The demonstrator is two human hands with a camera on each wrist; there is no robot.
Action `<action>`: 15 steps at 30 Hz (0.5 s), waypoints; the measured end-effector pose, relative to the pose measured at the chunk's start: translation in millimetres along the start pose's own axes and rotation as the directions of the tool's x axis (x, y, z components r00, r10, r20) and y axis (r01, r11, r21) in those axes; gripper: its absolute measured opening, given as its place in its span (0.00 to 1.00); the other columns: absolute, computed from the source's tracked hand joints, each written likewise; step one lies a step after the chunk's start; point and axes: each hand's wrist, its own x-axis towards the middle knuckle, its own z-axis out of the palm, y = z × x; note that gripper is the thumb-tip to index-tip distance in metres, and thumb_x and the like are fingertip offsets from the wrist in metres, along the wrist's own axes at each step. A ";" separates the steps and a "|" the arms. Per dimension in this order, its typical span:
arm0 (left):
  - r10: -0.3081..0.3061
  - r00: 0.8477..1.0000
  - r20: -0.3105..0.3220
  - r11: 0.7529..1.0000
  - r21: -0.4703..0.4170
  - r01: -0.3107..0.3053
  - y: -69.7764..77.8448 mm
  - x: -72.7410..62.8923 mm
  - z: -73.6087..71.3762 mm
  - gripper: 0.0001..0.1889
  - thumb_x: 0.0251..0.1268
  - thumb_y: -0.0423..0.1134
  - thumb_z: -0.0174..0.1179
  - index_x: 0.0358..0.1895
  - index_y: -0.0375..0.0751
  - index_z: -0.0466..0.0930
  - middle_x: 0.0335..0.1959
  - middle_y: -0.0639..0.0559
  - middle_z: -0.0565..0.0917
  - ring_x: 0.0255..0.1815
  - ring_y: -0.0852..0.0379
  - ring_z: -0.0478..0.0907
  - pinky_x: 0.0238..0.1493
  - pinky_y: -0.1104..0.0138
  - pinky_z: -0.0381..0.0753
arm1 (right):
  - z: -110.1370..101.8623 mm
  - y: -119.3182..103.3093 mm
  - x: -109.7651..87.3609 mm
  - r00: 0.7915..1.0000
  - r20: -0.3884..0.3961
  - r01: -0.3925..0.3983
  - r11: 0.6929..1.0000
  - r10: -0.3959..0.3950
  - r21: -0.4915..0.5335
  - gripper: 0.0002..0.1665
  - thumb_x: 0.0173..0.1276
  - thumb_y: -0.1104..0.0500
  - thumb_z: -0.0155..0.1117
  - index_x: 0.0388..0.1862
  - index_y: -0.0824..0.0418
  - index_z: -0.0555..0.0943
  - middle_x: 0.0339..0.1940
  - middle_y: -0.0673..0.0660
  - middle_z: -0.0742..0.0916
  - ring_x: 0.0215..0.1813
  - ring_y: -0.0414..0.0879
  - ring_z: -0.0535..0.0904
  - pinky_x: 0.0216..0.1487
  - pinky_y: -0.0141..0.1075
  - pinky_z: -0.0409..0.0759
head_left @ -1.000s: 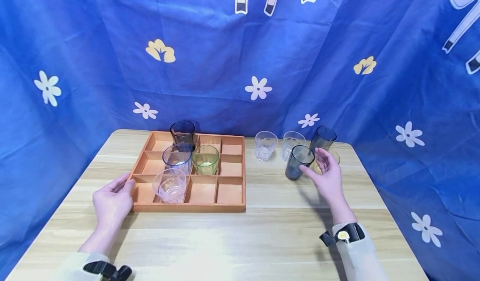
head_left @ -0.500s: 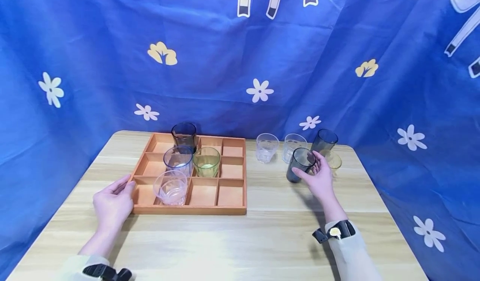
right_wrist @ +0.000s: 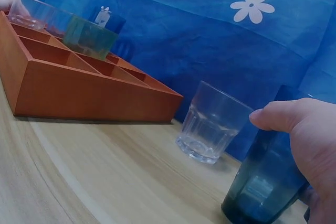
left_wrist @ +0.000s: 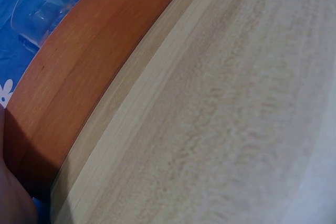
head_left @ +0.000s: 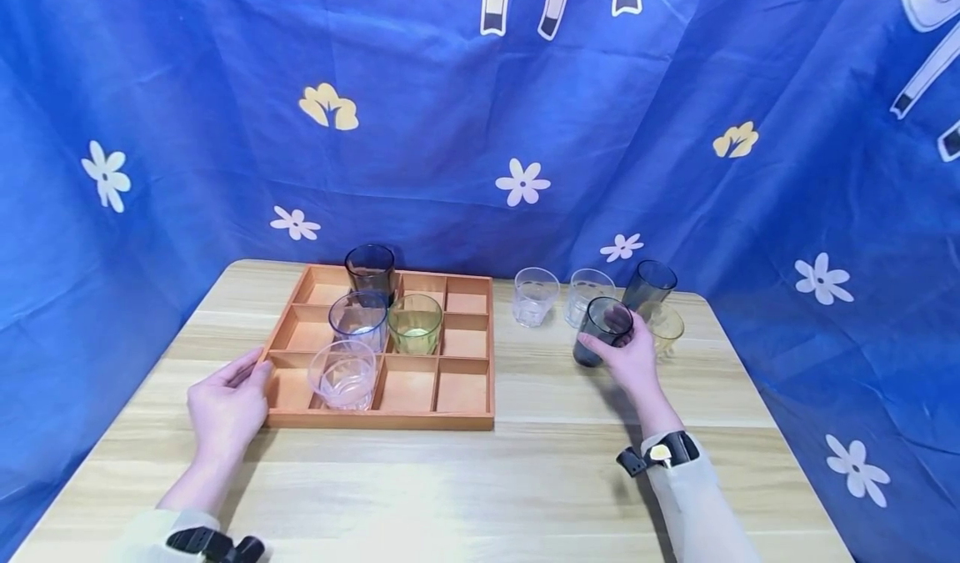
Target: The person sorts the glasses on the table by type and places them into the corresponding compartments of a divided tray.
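Observation:
My right hand (head_left: 634,358) holds a tall dark grey drinking glass (head_left: 592,349) upright, thumb at the near side and fingers round the far side. In the right wrist view the glass (right_wrist: 265,177) looks blue, its base close on the table. With my left hand (head_left: 227,400) I grip the left front edge of a divided wooden tray (head_left: 382,421), thumb over the rim. Standing in the tray are a black glass (head_left: 371,276), a blue-rimmed glass (head_left: 352,330), a green glass (head_left: 416,326) and a clear glass (head_left: 342,384).
Two clear glasses (head_left: 535,298) (head_left: 587,294) stand behind the held glass. Close to my right hand are another dark glass (head_left: 649,287) and a yellowish glass (head_left: 667,328). A blue cloth (head_left: 420,129) hangs at the table's (head_left: 420,488) back edge.
My right hand has moved left, away from the yellowish glass, and closed round the dark grey glass. The left hand keeps its place on the tray.

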 end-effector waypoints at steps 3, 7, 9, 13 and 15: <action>0.002 1.000 -0.002 1.000 -0.002 -0.002 0.1 0.3 -0.4 0.18 0.76 0.41 0.65 0.63 0.39 0.86 0.57 0.41 0.86 0.43 0.76 0.82 0.41 0.84 0.80 | 0.6 1.4 0.3 1.000 -0.013 0.017 1.000 -0.016 0.008 0.46 0.56 0.69 0.85 0.71 0.72 0.72 0.65 0.69 0.82 0.69 0.60 0.77 0.65 0.28 0.76; 0.003 1.000 0.003 1.000 -0.007 -0.003 -0.1 0.5 -0.7 0.18 0.76 0.41 0.66 0.63 0.40 0.86 0.56 0.42 0.87 0.42 0.77 0.82 0.40 0.84 0.80 | 1.0 0.7 -0.6 0.999 -0.031 0.028 0.999 -0.028 0.014 0.46 0.54 0.69 0.86 0.70 0.72 0.74 0.63 0.70 0.84 0.66 0.60 0.79 0.61 0.26 0.78; 0.002 1.000 0.007 1.000 -0.009 -0.002 -0.1 0.2 -0.7 0.18 0.76 0.41 0.66 0.63 0.40 0.86 0.56 0.42 0.87 0.42 0.76 0.82 0.40 0.84 0.80 | 1.1 -0.3 -1.3 0.999 -0.039 0.027 1.000 -0.026 0.015 0.45 0.52 0.70 0.86 0.68 0.72 0.75 0.62 0.70 0.84 0.65 0.60 0.80 0.60 0.26 0.80; 0.000 1.000 0.008 1.000 -0.009 0.000 0.3 -0.5 -0.9 0.18 0.76 0.41 0.66 0.64 0.40 0.86 0.57 0.42 0.86 0.43 0.76 0.83 0.41 0.84 0.80 | 1.9 -3.7 -3.3 0.999 -0.033 0.023 1.000 -0.022 0.016 0.43 0.51 0.71 0.86 0.66 0.73 0.77 0.61 0.71 0.85 0.65 0.61 0.80 0.61 0.30 0.81; 0.005 1.000 0.004 1.000 -0.005 -0.005 0.5 -0.6 -0.9 0.18 0.76 0.41 0.66 0.64 0.40 0.86 0.57 0.41 0.86 0.44 0.76 0.83 0.41 0.84 0.80 | 2.8 -5.8 -4.1 0.999 -0.029 0.027 1.000 -0.026 0.014 0.42 0.51 0.71 0.87 0.65 0.74 0.78 0.60 0.72 0.85 0.64 0.61 0.81 0.61 0.31 0.81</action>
